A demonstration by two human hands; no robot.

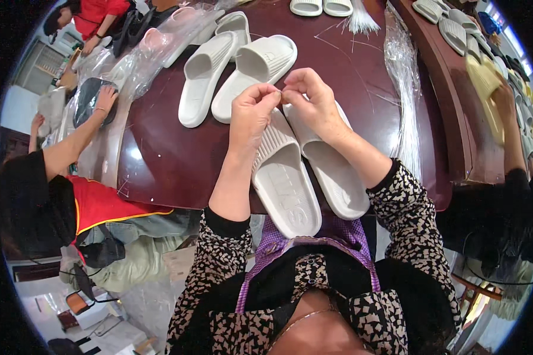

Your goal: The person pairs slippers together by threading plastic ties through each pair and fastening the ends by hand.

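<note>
Side by side at the table's near edge lie two white slide sandals, a left slide (286, 189) and a right slide (334, 171), their toe ends away from me. Over their straps, my left hand (251, 115) and my right hand (315, 103) meet with thumbs and forefingers pinched together, fingertip to fingertip. Anything between those fingertips is too small to make out. Just beyond my left hand rest more white slides, one slide (204, 77) beside a wider-turned slide (260, 62), with another slide (234, 26) partly hidden behind them.
Bundled thin clear strands (404, 118) lie right of my hands on the dark red table (166, 171); a loose tuft (361, 21) is farther off. Plastic-bagged slides (154, 50) fill the left side. A co-worker's hand (105, 97) touches a dark slipper. Another person holds a yellow slide (485, 89) at right.
</note>
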